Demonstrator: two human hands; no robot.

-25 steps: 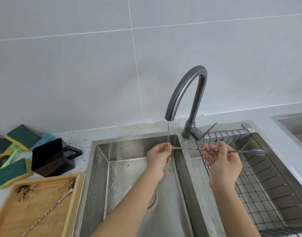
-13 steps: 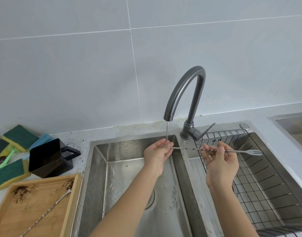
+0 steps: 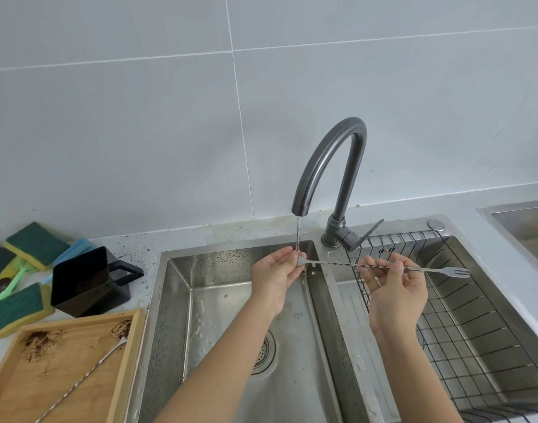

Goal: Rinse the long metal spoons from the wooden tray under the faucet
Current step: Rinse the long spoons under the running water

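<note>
Pale grey wall tiles rise behind a speckled tabletop (image 3: 133,244) holding a steel double sink (image 3: 218,300). A thin stream falls from the dark curved faucet (image 3: 328,166) onto the bowl end of a long twisted spoon (image 3: 337,265), held level across the divider. The left hand (image 3: 276,277) cups that end with its fingers curled around it; the right hand (image 3: 394,290) pinches the shaft, the forked end over the wire rack (image 3: 475,315). Another spoon (image 3: 87,377) lies in the wooden tray (image 3: 57,370), near left, beside a black cup (image 3: 84,280) and sponges (image 3: 17,309).

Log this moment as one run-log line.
rinsing | left hand and right hand hold long twisted metal spoon | bowl under running grey faucet
</note>
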